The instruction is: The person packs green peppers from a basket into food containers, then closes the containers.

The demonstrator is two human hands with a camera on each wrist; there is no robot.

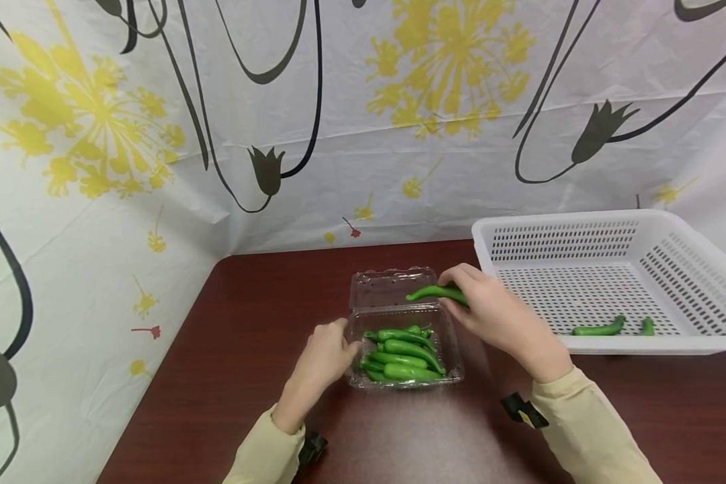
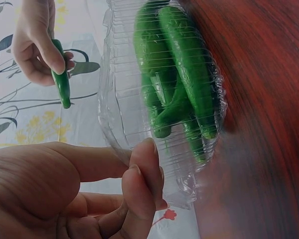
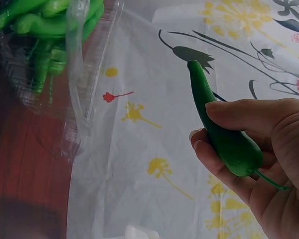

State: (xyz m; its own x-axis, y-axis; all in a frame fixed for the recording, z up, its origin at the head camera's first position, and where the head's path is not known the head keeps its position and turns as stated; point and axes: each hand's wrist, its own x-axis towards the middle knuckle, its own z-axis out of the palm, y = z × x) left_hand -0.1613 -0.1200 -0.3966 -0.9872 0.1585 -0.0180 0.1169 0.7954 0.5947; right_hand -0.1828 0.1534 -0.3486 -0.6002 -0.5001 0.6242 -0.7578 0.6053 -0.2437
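Between thumb and fingers, my right hand (image 1: 490,309) holds a green chili pepper (image 3: 224,134) in the air beside the raised lid (image 1: 378,290) of a clear plastic clamshell box. The pepper's stem points back toward the palm in the right wrist view. Several more green peppers (image 1: 407,349) lie piled in the box (image 1: 454,366), which stands on the table. At the box's left side, my left hand (image 1: 323,353) pinches its edge with curled fingers (image 2: 144,167). Peppers show through the ribbed clear wall (image 2: 119,99) in the left wrist view.
To the right stands a large white perforated basket (image 1: 565,259) with a green pepper (image 1: 599,327) and part of another (image 1: 647,327) visible near its front wall. A dark red wooden table (image 1: 254,316) lies under everything. Patterned white cloth (image 1: 351,168) hangs behind and at the left.
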